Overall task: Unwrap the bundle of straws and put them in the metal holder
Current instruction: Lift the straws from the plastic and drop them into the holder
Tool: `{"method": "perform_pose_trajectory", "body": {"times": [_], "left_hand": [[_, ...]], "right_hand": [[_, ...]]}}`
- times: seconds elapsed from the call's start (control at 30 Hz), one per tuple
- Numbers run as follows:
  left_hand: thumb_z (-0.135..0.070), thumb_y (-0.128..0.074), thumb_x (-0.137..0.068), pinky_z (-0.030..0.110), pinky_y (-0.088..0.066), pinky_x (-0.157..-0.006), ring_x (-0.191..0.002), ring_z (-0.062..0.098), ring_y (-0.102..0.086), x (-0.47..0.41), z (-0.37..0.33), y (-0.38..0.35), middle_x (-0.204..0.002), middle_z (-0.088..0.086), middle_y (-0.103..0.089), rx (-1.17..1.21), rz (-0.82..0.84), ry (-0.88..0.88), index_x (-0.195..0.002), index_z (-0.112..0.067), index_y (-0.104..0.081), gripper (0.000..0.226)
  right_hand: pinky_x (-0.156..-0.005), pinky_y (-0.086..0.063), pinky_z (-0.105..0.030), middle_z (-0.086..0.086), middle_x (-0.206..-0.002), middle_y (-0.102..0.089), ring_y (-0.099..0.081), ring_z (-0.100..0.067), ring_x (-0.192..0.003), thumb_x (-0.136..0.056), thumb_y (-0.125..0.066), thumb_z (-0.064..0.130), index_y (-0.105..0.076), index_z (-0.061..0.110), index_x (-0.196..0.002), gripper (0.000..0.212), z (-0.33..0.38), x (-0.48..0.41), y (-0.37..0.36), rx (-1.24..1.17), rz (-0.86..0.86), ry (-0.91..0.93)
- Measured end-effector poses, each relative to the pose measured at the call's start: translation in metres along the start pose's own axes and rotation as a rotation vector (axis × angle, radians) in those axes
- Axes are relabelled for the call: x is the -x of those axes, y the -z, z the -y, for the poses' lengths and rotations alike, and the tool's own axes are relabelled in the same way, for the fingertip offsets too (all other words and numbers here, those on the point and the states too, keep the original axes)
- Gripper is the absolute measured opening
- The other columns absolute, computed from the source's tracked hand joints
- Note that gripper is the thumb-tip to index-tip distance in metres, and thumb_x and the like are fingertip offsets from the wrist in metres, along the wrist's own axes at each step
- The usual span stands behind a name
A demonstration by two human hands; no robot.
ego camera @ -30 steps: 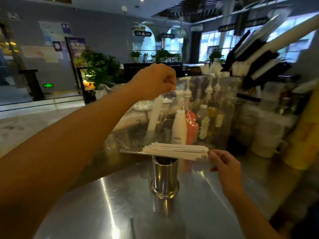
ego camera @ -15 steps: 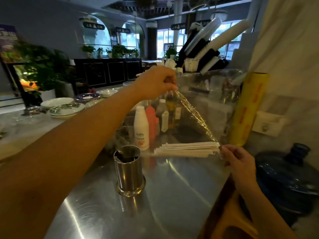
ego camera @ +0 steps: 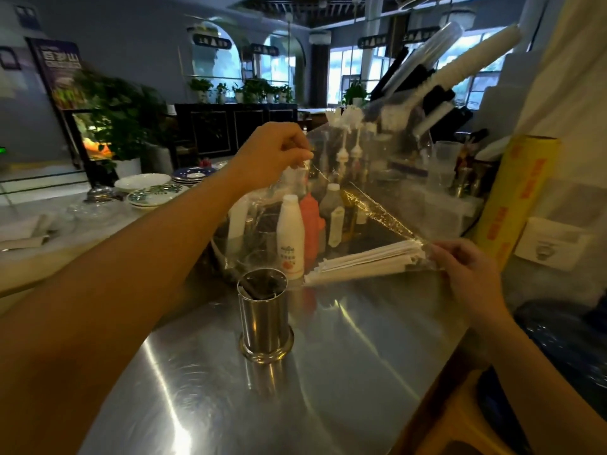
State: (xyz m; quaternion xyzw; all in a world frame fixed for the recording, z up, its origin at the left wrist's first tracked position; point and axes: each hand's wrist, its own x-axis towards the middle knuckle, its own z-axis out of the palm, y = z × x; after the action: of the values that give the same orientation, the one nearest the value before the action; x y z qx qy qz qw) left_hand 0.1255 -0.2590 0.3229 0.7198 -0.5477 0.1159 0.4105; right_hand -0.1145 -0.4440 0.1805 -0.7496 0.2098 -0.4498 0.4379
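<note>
I see straw bundle [ego camera: 364, 262] held level above bench [ego camera: 345, 372], at 2 o'clock from metal holder [ego camera: 265, 315]. Right hand [ego camera: 466, 267] pinches bundle's right end; that end hidden under fingers and crinkled clear wrap [ego camera: 371, 205]. Left hand [ego camera: 272, 156] raised at 12 o'clock, fingertips pinching wrap's far edge. Holder upright on bench, dark contents unclear. White bottle [ego camera: 290, 236] behind holder, blurred through film.

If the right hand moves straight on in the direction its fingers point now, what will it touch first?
The right hand points left along the straw bundle it pinches; beyond that, probably the white bottle, though depth is unclear.
</note>
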Motion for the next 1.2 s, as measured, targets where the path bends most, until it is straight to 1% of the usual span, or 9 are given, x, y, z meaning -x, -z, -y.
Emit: {"method": "perform_pose_trajectory", "body": {"times": [0.1,0.23,0.33,0.4,0.6,0.73,0.87,1.03,1.2], "left_hand": [[-0.013,-0.060,-0.085,0.013,-0.051,-0.062,-0.063,-0.002,-0.060,0.006,0.014,0.008,-0.074,-0.004,-0.062,0.006,-0.039,0.058,-0.088,-0.006,-0.061,0.008],[-0.012,-0.060,-0.085,0.006,-0.048,-0.058,-0.061,-0.007,-0.061,0.014,0.024,0.017,-0.075,-0.006,-0.061,0.041,-0.068,0.121,-0.088,-0.009,-0.061,0.004],[-0.010,-0.059,-0.085,0.003,-0.045,-0.058,-0.059,-0.010,-0.060,0.019,0.028,0.020,-0.073,-0.007,-0.061,0.052,-0.077,0.125,-0.088,-0.006,-0.061,0.006],[-0.011,-0.059,-0.085,0.004,-0.046,-0.059,-0.060,-0.008,-0.059,0.022,0.032,0.022,-0.073,-0.008,-0.061,0.028,-0.081,0.128,-0.088,-0.008,-0.062,0.005],[-0.016,-0.062,-0.083,0.016,-0.049,-0.067,-0.068,0.004,-0.060,0.029,0.042,0.026,-0.072,-0.008,-0.062,-0.030,-0.138,0.166,-0.083,-0.015,-0.063,0.001],[-0.014,-0.063,-0.083,0.025,-0.052,-0.072,-0.073,0.012,-0.062,0.033,0.045,0.029,-0.080,0.006,-0.066,-0.021,-0.138,0.182,-0.082,-0.015,-0.063,0.001],[-0.014,-0.063,-0.082,0.033,-0.053,-0.077,-0.078,0.020,-0.064,0.037,0.047,0.036,-0.079,0.003,-0.064,-0.047,-0.125,0.188,-0.082,-0.013,-0.064,0.001],[-0.013,-0.062,-0.083,0.039,-0.054,-0.081,-0.078,0.020,-0.063,0.043,0.049,0.040,-0.081,0.004,-0.064,-0.063,-0.135,0.200,-0.085,-0.012,-0.064,0.003],[-0.013,-0.062,-0.083,0.040,-0.054,-0.082,-0.081,0.022,-0.064,0.048,0.050,0.042,-0.085,0.007,-0.066,-0.071,-0.149,0.203,-0.086,-0.011,-0.065,0.004]], "right_hand": [[-0.059,-0.043,-0.018,0.011,-0.082,-0.063,-0.058,-0.004,-0.072,-0.087,-0.056,0.023,-0.060,0.039,-0.080,0.018,0.006,-0.015,-0.007,0.048,0.042,0.043],[-0.059,-0.046,-0.021,0.004,-0.084,-0.065,-0.061,-0.011,-0.075,-0.086,-0.057,0.022,-0.062,0.028,-0.089,0.009,0.008,-0.028,-0.016,0.065,0.067,0.089],[-0.060,-0.048,-0.024,0.006,-0.082,-0.065,-0.062,-0.012,-0.075,-0.085,-0.058,0.022,-0.061,0.033,-0.084,0.012,0.009,-0.033,-0.021,0.063,0.090,0.111],[-0.060,-0.047,-0.025,0.006,-0.081,-0.065,-0.061,-0.012,-0.074,-0.085,-0.058,0.021,-0.061,0.035,-0.082,0.015,0.011,-0.035,-0.023,0.061,0.094,0.123],[-0.060,-0.042,-0.022,0.006,-0.081,-0.063,-0.059,-0.012,-0.074,-0.085,-0.058,0.021,-0.063,0.022,-0.095,0.012,0.015,-0.045,-0.029,0.091,0.122,0.135],[-0.063,-0.043,-0.022,0.008,-0.080,-0.063,-0.059,-0.010,-0.074,-0.085,-0.059,0.020,-0.062,0.026,-0.091,0.010,0.017,-0.050,-0.032,0.069,0.130,0.154],[-0.060,-0.043,-0.020,0.010,-0.077,-0.062,-0.058,0.000,-0.067,-0.084,-0.060,0.020,-0.063,0.032,-0.082,0.013,0.019,-0.052,-0.036,0.046,0.141,0.155],[-0.058,-0.041,-0.018,0.015,-0.076,-0.061,-0.057,0.013,-0.063,-0.083,-0.061,0.020,-0.058,0.041,-0.074,0.024,0.021,-0.052,-0.040,0.067,0.129,0.158],[-0.059,-0.042,-0.018,0.015,-0.075,-0.061,-0.058,0.009,-0.063,-0.083,-0.061,0.018,-0.063,0.031,-0.082,0.013,0.021,-0.053,-0.043,0.029,0.144,0.152]]}}
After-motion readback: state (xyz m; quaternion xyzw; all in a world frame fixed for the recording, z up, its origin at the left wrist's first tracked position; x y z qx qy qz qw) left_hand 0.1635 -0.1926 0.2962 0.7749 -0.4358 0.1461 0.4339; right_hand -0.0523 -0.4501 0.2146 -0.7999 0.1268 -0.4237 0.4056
